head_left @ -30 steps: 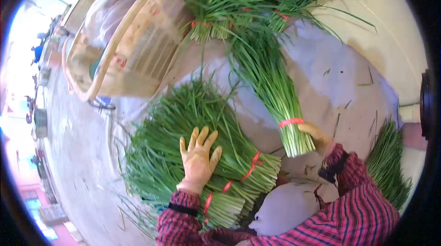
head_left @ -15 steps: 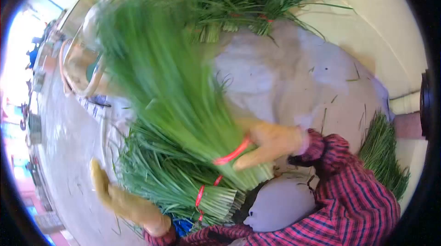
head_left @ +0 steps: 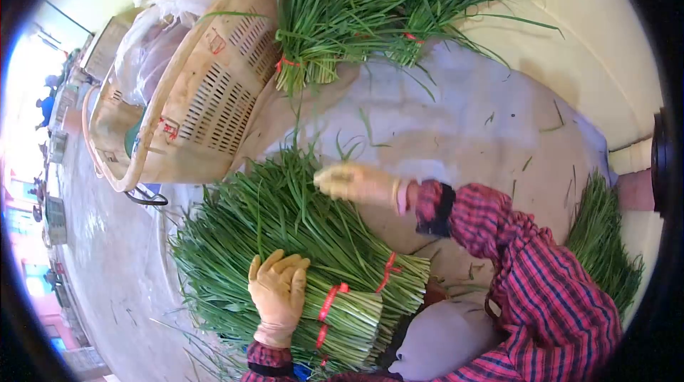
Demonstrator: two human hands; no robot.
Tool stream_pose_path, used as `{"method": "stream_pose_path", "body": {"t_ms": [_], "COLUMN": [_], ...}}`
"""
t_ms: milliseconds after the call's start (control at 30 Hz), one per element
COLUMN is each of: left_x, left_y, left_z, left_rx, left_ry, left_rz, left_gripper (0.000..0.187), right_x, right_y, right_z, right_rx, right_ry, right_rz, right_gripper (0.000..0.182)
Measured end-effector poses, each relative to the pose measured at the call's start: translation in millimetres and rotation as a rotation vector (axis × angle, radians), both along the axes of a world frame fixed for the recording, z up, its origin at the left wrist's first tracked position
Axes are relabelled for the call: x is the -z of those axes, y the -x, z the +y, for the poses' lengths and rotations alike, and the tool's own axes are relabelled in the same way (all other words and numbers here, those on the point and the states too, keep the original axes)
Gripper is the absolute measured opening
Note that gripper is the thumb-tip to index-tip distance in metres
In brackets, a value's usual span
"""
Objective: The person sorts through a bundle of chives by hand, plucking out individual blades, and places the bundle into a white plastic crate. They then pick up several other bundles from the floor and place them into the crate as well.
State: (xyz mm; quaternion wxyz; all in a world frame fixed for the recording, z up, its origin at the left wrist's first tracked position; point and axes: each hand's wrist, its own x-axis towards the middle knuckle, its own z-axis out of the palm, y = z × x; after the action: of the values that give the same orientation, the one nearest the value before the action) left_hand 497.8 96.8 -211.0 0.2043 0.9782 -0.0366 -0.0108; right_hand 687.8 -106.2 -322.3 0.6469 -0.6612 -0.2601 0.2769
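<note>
Several bundles of garlic chives (head_left: 285,218) lie side by side before me, with red ties (head_left: 329,307) round their pale cut ends. My left hand (head_left: 276,293), in a cream glove, rests over the near bundles beside the ties, its fingers spread. At the far edge of the pile, my right hand (head_left: 356,184), gloved alike, is close to the leaves with its fingers stretched out and nothing in it.
A tall slotted plastic basket (head_left: 214,107) with clear plastic bags (head_left: 153,47) in it stands at upper left. More tied chives (head_left: 342,18) lie on the grey cloth (head_left: 456,132) at the back by the wall. Loose chives (head_left: 602,246) are piled at right.
The bundle my right hand held raised now lies on the pile, let go. That hand has moved left and away from me; my left hand has come right, over the bundles.
</note>
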Motion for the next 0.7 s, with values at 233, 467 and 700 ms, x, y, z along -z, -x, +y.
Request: {"method": "stream_pose_path", "body": {"t_ms": [233,467,700], "left_x": [11.5,31.6,35.0], "left_y": [-6.3,-5.9,-13.1], "left_z": [-2.3,10.7,10.3], "left_rx": [-0.036,-0.048,-0.067], "left_ry": [0.026,0.107,0.158], "left_rz": [-0.181,-0.081,-0.120], "left_gripper": [0.029,0.023,0.030], "right_x": [66.2,32.6,25.1], "right_y": [-156.8,-215.8,-250.3], "right_z": [62.8,123.1,119.8], "right_rx": [0.390,0.651,0.271], "right_ry": [0.160,-0.505,-1.260], "right_rz": [0.072,0.152,0.743], "right_gripper": [0.062,0.046,0.035]}}
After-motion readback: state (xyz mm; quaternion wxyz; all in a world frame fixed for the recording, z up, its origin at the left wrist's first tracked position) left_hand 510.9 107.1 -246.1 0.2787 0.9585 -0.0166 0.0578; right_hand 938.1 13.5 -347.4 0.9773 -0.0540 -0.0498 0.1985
